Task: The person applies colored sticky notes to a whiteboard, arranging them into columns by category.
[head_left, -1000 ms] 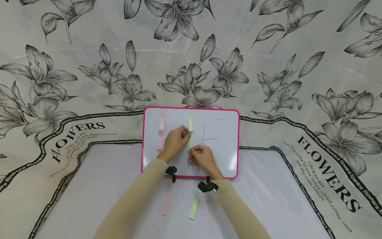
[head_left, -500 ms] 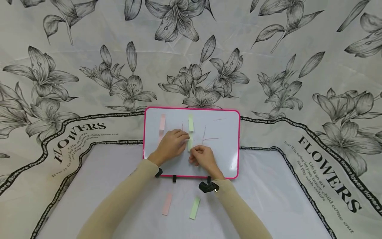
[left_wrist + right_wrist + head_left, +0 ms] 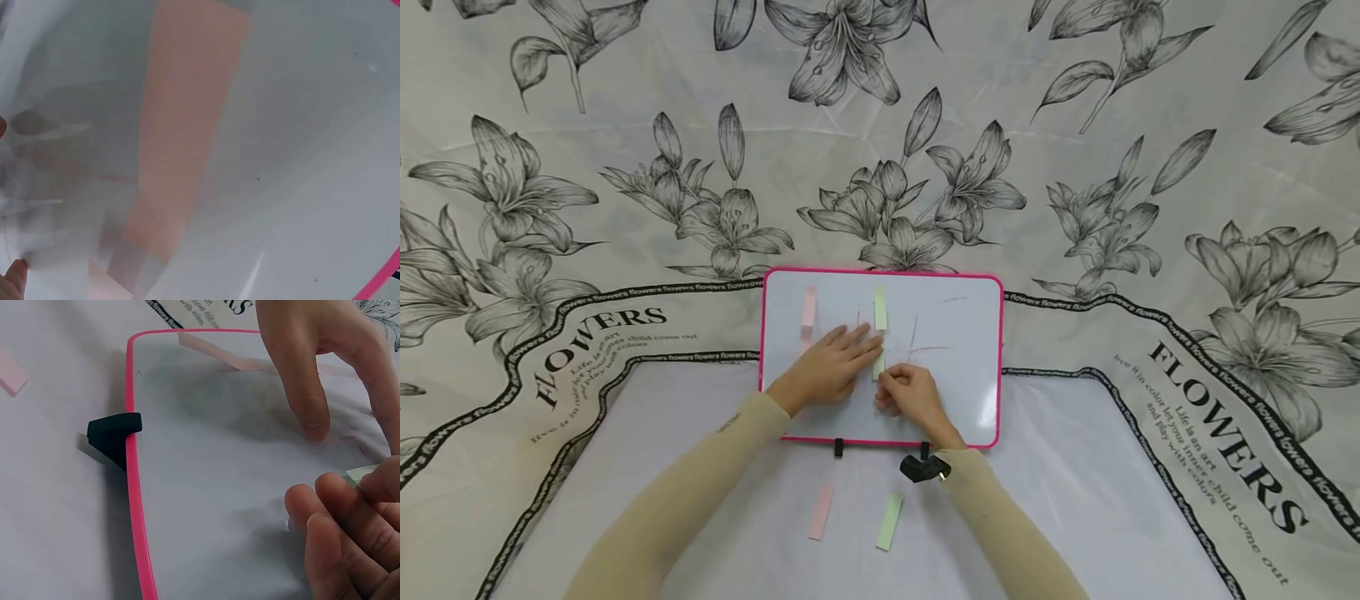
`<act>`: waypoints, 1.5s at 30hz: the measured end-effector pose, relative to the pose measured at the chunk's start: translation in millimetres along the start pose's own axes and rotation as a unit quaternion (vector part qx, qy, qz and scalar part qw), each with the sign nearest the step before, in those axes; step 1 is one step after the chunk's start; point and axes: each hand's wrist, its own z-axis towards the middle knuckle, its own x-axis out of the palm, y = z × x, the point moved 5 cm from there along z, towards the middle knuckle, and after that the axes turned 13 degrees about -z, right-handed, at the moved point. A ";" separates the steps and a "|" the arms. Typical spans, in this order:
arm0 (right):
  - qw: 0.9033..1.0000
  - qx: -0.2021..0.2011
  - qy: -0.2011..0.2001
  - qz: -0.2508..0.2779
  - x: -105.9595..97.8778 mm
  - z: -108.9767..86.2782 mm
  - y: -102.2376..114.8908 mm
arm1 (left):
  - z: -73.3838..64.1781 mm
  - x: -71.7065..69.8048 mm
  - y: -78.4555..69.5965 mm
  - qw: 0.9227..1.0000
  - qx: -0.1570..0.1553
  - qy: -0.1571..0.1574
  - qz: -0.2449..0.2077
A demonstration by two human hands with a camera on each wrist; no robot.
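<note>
A whiteboard [image 3: 962, 392] with a pink rim bears paper strips. Two pale green strips stand in line at its middle, an upper one [image 3: 880, 308] and a lower one [image 3: 877, 367]. My left hand [image 3: 823, 367] lies with fingers spread, its fingertips at the lower green strip. At that strip's bottom end, my right hand [image 3: 913, 396] pinches the paper between thumb and forefinger; a bit of green strip [image 3: 359, 472] shows there in the right wrist view. Pink strips [image 3: 808, 312] run down the board's left side, partly behind the left hand; the left wrist view shows one pink strip [image 3: 181, 119] closely.
On the white cloth before the board lie a loose pink strip [image 3: 821, 512] and a loose green strip [image 3: 889, 522]. Black feet [image 3: 838, 448] support the board's lower edge. Thin red marker lines [image 3: 928, 349] are on the board. A flower-printed cloth [image 3: 1097, 225] hangs behind.
My left hand has left its pinch near the junction of the green strips, shifted slightly left and down, and spread its fingers flat. My right hand has stayed in place.
</note>
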 end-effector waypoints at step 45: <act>1.000 0.009 -0.016 -0.009 2.7 -2.4 -1.8 | -4.8 0.2 5.9 0.997 -0.038 0.059 -0.014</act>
